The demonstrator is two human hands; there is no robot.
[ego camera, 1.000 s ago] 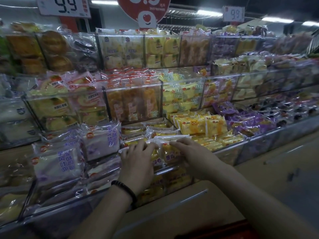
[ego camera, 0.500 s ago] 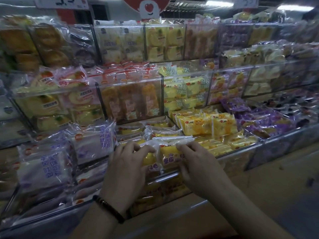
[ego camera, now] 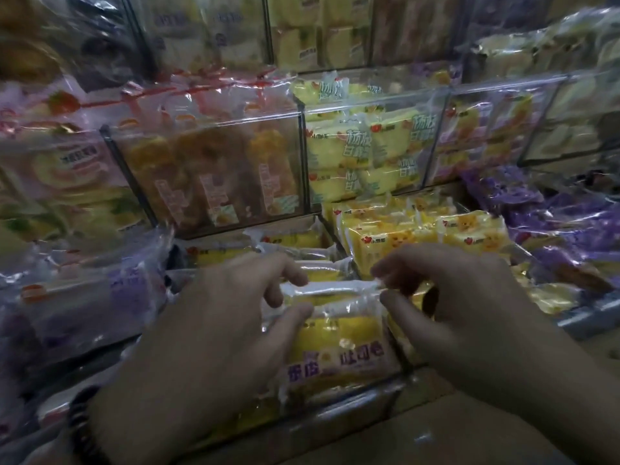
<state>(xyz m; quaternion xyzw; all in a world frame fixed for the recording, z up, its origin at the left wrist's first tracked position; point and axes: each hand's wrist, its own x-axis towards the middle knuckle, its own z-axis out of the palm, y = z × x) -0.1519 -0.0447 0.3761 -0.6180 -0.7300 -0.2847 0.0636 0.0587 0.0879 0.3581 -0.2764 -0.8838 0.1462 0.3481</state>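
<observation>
I am pinching the crimped top seam of the yellow bread packet (ego camera: 339,344), the fingers of my left hand (ego camera: 208,323) and right hand (ego camera: 463,307) grasping one end each. It is standing at the front of the clear shelf bin (ego camera: 385,392). I am judging it light, soft and squashable, its film slippery. Purple packets (ego camera: 84,297) are crowding just beside.

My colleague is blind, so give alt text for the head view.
The left hand and right hand pinch the top seal of a yellow packet in a clear bin. Orange packets sit behind it, purple packets to the right.
</observation>
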